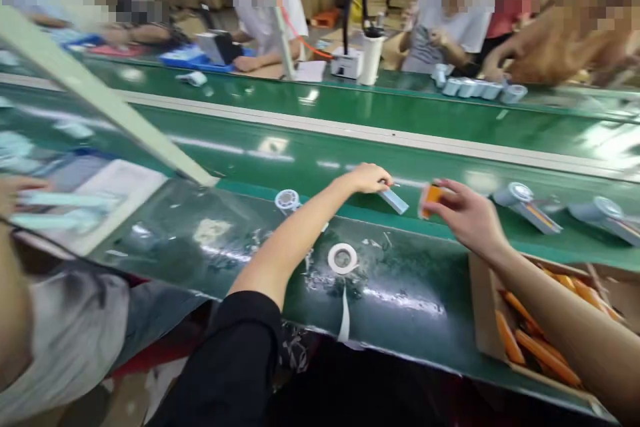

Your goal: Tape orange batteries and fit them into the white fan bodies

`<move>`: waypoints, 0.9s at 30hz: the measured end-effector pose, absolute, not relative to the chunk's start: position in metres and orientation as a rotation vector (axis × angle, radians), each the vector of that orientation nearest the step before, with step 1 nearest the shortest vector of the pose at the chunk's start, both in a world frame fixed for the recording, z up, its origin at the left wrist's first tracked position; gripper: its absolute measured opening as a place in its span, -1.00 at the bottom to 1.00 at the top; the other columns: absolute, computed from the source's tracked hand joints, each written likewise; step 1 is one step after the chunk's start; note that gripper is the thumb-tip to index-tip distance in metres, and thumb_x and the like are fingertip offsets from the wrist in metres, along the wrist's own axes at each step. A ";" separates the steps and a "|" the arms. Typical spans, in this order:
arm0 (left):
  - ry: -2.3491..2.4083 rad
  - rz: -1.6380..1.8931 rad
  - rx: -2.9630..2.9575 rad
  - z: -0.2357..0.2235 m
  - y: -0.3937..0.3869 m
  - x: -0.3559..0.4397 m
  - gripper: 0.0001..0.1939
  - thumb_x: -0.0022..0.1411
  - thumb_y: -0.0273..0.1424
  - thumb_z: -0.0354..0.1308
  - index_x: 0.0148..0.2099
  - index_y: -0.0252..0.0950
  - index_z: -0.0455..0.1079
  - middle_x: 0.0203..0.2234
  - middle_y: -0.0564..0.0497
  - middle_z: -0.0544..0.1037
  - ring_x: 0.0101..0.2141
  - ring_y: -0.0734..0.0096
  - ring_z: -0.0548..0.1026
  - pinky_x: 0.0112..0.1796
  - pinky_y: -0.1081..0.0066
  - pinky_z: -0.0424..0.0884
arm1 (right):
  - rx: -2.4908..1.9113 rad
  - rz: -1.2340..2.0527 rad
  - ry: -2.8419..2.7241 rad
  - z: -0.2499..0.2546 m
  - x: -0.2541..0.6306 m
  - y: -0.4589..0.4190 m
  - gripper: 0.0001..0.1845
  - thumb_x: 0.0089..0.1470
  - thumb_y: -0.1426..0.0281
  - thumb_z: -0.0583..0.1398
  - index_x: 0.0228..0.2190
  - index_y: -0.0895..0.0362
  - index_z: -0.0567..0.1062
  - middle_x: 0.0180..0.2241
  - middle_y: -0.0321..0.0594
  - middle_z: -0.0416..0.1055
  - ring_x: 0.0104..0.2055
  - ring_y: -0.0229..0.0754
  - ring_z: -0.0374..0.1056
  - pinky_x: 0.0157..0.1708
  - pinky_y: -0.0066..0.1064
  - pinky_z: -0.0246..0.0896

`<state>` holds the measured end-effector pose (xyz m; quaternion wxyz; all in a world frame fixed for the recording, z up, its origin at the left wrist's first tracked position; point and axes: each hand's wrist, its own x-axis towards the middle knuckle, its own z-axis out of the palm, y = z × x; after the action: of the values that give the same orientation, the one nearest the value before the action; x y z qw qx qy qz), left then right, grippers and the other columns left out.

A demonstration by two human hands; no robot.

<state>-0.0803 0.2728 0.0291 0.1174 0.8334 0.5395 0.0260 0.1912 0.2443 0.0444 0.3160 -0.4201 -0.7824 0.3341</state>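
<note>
Over the green belt, my left hand (369, 179) is closed on a light blue-grey handled piece (395, 201); its straight end sticks out to the lower right, and my fingers hide the rest. Just to the right, my right hand (470, 213) pinches a small orange piece (433, 196) with a pale, blurred edge. The two held pieces are apart. Below my left forearm, a white ring-shaped roll of tape (343, 258) lies on the dark green work surface. Beyond that forearm sits a grey-white round piece (287, 200), partly covered by the arm.
An open cardboard box (487, 310) of orange parts (545, 350) stands under my right forearm. Blue-grey round-headed devices (523, 197) lie on the belt at right. A pale slanted post (100, 93) rises at left, beside a neighbour's arm. Several people work across the belt.
</note>
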 end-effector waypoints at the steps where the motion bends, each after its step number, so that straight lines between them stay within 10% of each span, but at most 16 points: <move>1: 1.593 0.116 2.408 0.025 0.278 -0.080 -0.70 0.43 -0.30 0.13 0.08 -0.15 0.61 0.05 0.00 0.68 0.02 0.25 0.62 -0.06 0.41 0.41 | -1.112 0.909 -2.058 0.043 0.188 0.255 -0.48 0.14 0.17 0.41 0.10 0.04 0.57 -0.15 -0.18 0.70 -0.08 0.04 0.64 0.07 -0.06 0.54; 15: 1.863 0.179 2.157 0.024 0.272 -0.053 -0.65 0.54 -0.09 0.01 0.17 -0.02 0.51 0.10 0.08 0.66 0.09 0.27 0.61 -0.04 0.42 0.45 | -0.929 0.177 -2.768 0.000 0.167 0.285 -0.60 0.38 0.24 0.11 0.15 -0.03 0.54 -0.17 -0.13 0.71 -0.28 0.07 0.64 -0.39 -0.31 0.34; 27: 1.870 0.338 2.102 0.026 0.272 -0.025 -0.73 0.57 -0.27 -0.01 0.13 -0.17 0.46 0.01 -0.08 0.66 0.02 0.21 0.62 0.05 0.26 0.49 | -1.188 0.261 -3.091 0.002 0.145 0.307 -0.57 0.42 0.23 0.08 0.14 0.07 0.59 -0.02 0.07 0.62 0.02 0.15 0.57 -0.03 -0.14 0.41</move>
<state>-0.0253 0.2719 0.0256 0.1531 0.7331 0.6521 0.1180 0.1447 0.3065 0.0020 -0.0898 -0.3562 -0.9268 0.0782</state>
